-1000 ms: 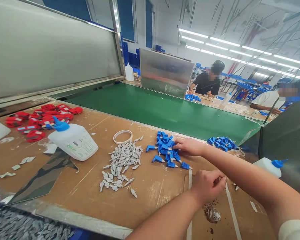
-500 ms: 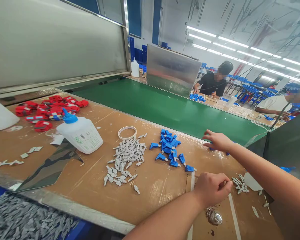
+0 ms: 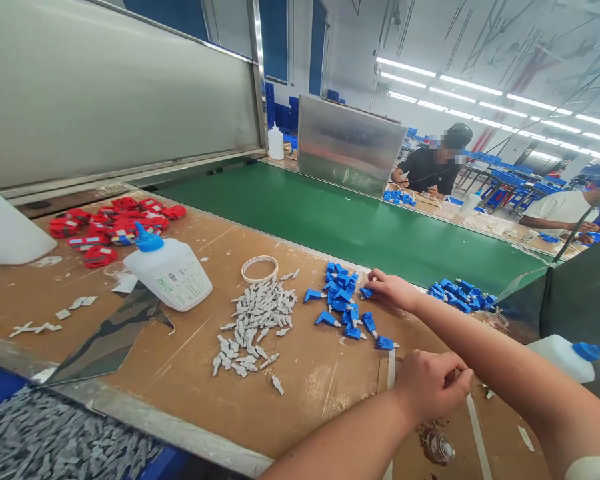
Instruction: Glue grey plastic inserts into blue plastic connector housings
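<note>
The right hand (image 3: 393, 292) is reaching over the brown-covered table (image 3: 300, 413), and a small blue plastic piece (image 3: 365, 293) is showing at its fingertips, just beside a loose heap of similar blue pieces (image 3: 347, 287); whether the fingers are clamping it, I cannot tell from here. The left hand (image 3: 433, 387) is bending nearer to the body, its fingers curling toward the thumb, and I cannot tell if they are holding something. Left of the heap, small grey plastic pieces (image 3: 263, 317) are lying near a thin cream-coloured ring (image 3: 254, 281).
</note>
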Tool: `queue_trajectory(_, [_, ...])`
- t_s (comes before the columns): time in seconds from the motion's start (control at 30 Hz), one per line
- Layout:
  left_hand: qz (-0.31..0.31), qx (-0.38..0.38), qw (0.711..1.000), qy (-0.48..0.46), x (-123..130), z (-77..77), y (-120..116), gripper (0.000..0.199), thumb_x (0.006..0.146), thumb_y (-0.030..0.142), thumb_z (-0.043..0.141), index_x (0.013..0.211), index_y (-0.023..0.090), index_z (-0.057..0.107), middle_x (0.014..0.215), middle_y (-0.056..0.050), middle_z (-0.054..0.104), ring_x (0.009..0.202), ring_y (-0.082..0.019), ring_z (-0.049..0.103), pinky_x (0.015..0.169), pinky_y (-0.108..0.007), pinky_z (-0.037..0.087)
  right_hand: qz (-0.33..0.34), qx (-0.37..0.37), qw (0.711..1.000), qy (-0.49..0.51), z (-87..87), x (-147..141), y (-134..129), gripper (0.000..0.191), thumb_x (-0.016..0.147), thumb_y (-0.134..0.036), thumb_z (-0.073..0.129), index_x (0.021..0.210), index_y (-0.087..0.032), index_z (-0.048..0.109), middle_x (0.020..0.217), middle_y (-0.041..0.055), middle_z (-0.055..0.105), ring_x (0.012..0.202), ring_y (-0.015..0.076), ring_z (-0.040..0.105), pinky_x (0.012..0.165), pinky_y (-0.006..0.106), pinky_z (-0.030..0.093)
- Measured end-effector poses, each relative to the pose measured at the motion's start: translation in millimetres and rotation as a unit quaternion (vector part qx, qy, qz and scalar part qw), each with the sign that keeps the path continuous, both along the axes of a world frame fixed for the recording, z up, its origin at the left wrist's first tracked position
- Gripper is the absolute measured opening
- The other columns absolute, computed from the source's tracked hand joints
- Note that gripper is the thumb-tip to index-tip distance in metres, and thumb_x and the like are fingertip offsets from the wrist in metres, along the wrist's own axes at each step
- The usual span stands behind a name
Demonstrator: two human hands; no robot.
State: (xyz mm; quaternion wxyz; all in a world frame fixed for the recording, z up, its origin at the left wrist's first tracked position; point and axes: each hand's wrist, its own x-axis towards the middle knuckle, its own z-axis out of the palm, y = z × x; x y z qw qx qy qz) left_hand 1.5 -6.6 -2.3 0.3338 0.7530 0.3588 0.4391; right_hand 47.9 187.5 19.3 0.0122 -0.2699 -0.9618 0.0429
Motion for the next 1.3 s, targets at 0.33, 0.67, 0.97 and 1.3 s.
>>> queue_trajectory(0.33, [0.006,-0.02,1.0,0.007,2.7,-2.1,0.6,0.02,0.097,0.037,0.062,0.097,0.024,0.077,0.073,0.003,0.074,0.067,-0.013,0.068,0.066,-0.023,0.045,-0.164,0.037,0.965,-0.201,58.9,121.3,26.3,0.024,0.089,-0.041,0.072,0.102,-0.021,0.076,0.12,0.0111,0.064,0.081,0.0209,0.068,0.072,0.03,0.051])
queue_trajectory(0.67, [0.026,-0.05,0.998,0.03,2.0,0.6,1.8,0.017,0.094,0.027,0.061,0.092,0.022,0.078,0.067,0.002,0.072,0.062,-0.013,0.065,0.059,-0.024,0.038,0.049,0.027,0.991,-0.121,48.9,-70.1,25.3,0.076,0.087,-0.029,0.077,0.156,-0.03,0.046,0.144,0.0134,0.055,0.102,0.0237,0.07,0.08,0.029,0.052])
queue_trajectory(0.97, [0.012,-0.07,0.996,0.054,3.9,-0.8,3.5,0.021,0.096,0.032,0.059,0.099,0.024,0.078,0.071,0.002,0.074,0.062,-0.014,0.065,0.061,-0.023,0.043,0.029,-0.107,0.989,-0.099,34.9,-82.2,56.6,0.047,0.085,-0.023,0.079,0.129,-0.017,0.064,0.111,0.0085,0.071,0.088,0.0172,0.064,0.073,0.024,0.044])
queue_trajectory(1.3, [0.015,-0.029,0.999,0.01,6.0,-6.8,2.7,0.016,0.094,0.036,0.066,0.094,0.024,0.077,0.073,0.004,0.075,0.068,-0.013,0.068,0.061,-0.024,0.039,-0.107,-0.112,0.973,-0.174,50.5,50.4,36.6,0.035,0.08,-0.032,0.079,0.113,-0.024,0.072,0.098,0.0032,0.076,0.081,0.0179,0.068,0.068,0.023,0.042])
